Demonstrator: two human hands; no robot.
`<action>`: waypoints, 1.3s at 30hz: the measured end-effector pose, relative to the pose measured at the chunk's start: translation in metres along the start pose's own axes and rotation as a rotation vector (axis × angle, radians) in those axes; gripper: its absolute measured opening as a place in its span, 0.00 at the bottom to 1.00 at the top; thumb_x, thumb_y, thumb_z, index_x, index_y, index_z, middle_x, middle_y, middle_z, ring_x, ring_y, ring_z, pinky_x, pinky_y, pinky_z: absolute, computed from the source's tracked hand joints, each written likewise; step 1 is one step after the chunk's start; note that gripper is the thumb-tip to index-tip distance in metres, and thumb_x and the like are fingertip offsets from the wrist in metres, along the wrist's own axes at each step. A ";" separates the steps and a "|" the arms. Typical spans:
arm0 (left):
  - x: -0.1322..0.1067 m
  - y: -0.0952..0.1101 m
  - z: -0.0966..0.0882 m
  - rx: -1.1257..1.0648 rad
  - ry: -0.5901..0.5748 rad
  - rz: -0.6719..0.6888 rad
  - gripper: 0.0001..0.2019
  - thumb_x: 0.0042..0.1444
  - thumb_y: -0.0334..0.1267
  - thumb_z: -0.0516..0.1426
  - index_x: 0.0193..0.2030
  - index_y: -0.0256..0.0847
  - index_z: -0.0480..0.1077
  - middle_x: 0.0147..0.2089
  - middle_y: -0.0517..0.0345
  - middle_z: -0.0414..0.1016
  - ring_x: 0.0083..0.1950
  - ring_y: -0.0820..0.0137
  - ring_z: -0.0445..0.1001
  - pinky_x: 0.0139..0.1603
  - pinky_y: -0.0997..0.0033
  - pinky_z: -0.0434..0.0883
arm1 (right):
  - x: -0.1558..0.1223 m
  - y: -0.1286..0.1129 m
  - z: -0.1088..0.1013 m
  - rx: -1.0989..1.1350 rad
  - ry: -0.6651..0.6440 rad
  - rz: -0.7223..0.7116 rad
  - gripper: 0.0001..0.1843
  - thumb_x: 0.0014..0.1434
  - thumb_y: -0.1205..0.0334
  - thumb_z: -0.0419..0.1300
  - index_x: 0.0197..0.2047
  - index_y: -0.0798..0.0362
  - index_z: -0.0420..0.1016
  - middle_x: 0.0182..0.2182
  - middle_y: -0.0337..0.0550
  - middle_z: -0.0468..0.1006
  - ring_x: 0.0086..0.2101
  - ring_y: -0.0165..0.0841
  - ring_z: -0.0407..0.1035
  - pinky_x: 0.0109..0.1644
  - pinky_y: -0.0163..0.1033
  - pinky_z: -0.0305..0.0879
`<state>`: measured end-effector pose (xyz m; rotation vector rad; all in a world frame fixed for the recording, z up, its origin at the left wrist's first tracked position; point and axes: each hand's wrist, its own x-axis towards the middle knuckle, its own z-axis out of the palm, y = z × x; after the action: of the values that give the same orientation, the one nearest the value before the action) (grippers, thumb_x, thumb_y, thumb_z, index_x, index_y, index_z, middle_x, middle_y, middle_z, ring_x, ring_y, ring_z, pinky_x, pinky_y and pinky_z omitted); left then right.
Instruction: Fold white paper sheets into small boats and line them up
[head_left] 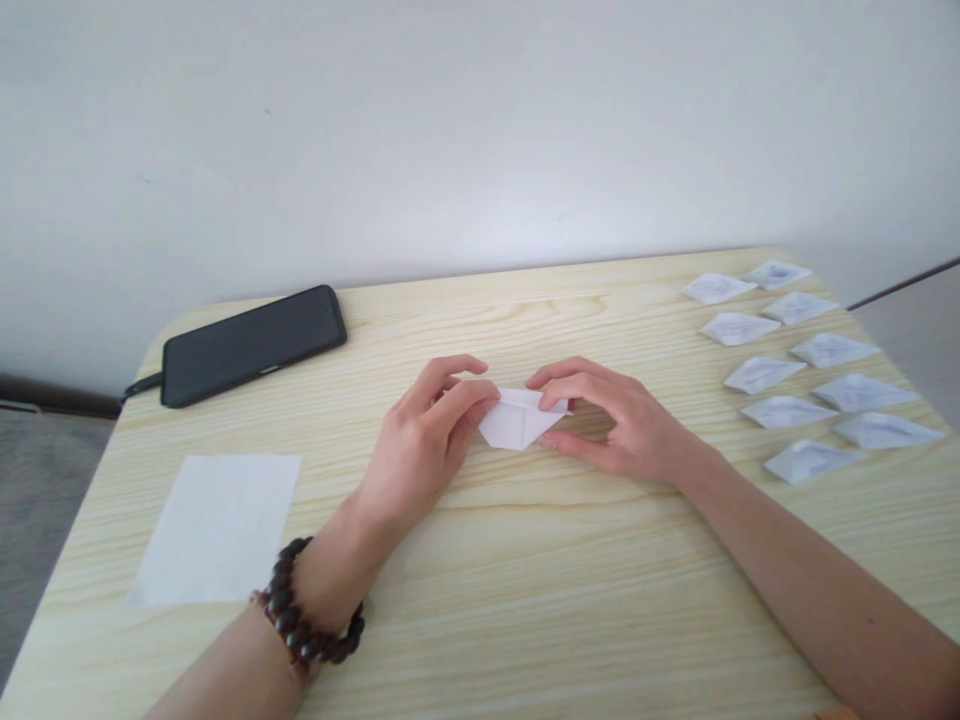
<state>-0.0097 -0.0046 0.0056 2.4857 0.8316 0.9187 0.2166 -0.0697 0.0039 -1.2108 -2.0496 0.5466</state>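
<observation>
A small piece of folded white paper (517, 422) is held between both hands over the middle of the table. My left hand (431, 425) pinches its left end between thumb and index finger; a dark beaded bracelet (300, 625) circles that wrist. At the right end, my right hand (611, 415) grips the paper, fingertips on its upper edge and thumb at its lower side. The paper's ends come to points and its lower edge is flat, with a crease down the middle. My fingers cover parts of both ends.
Several folded paper boats (784, 412) stand in two rows on the table's right side. A flat white sheet (217, 525) lies at left. Behind it rests a black phone (255, 345) with a cable plugged in. The wooden table (570, 600) meets a white wall (480, 130).
</observation>
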 end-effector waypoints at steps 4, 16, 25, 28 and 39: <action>0.002 0.000 0.000 -0.121 0.028 -0.042 0.06 0.63 0.31 0.56 0.39 0.39 0.75 0.49 0.52 0.70 0.38 0.74 0.73 0.35 0.74 0.72 | 0.000 0.000 -0.001 0.071 0.033 0.002 0.06 0.61 0.67 0.59 0.42 0.49 0.71 0.41 0.43 0.78 0.36 0.30 0.73 0.39 0.36 0.69; 0.002 -0.001 -0.002 -0.486 -0.189 -0.214 0.18 0.53 0.39 0.65 0.51 0.40 0.73 0.52 0.51 0.76 0.39 0.73 0.76 0.38 0.75 0.74 | -0.003 0.006 -0.003 0.217 0.112 0.064 0.08 0.58 0.72 0.59 0.39 0.50 0.73 0.34 0.38 0.78 0.33 0.28 0.72 0.33 0.31 0.67; 0.003 0.009 -0.005 -0.487 -0.238 -0.233 0.05 0.58 0.30 0.58 0.40 0.39 0.74 0.38 0.60 0.79 0.34 0.76 0.73 0.34 0.80 0.69 | -0.003 0.001 -0.002 0.244 0.079 0.097 0.08 0.60 0.72 0.58 0.38 0.50 0.74 0.31 0.36 0.80 0.29 0.25 0.76 0.30 0.28 0.69; 0.005 0.009 -0.006 -0.503 -0.251 -0.239 0.05 0.57 0.29 0.57 0.37 0.38 0.75 0.37 0.59 0.79 0.35 0.76 0.74 0.34 0.80 0.68 | -0.002 -0.001 -0.006 0.167 0.081 0.066 0.08 0.57 0.73 0.59 0.36 0.51 0.76 0.28 0.36 0.80 0.28 0.26 0.73 0.31 0.29 0.66; 0.003 0.007 -0.004 -0.508 -0.208 -0.391 0.16 0.58 0.38 0.60 0.53 0.40 0.73 0.36 0.59 0.80 0.31 0.74 0.75 0.32 0.77 0.70 | -0.003 -0.002 -0.003 0.177 0.101 0.191 0.13 0.60 0.65 0.60 0.50 0.50 0.73 0.30 0.36 0.80 0.29 0.28 0.74 0.33 0.32 0.68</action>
<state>-0.0077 -0.0073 0.0128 1.8573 0.8455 0.6240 0.2183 -0.0731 0.0065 -1.3064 -1.7726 0.7260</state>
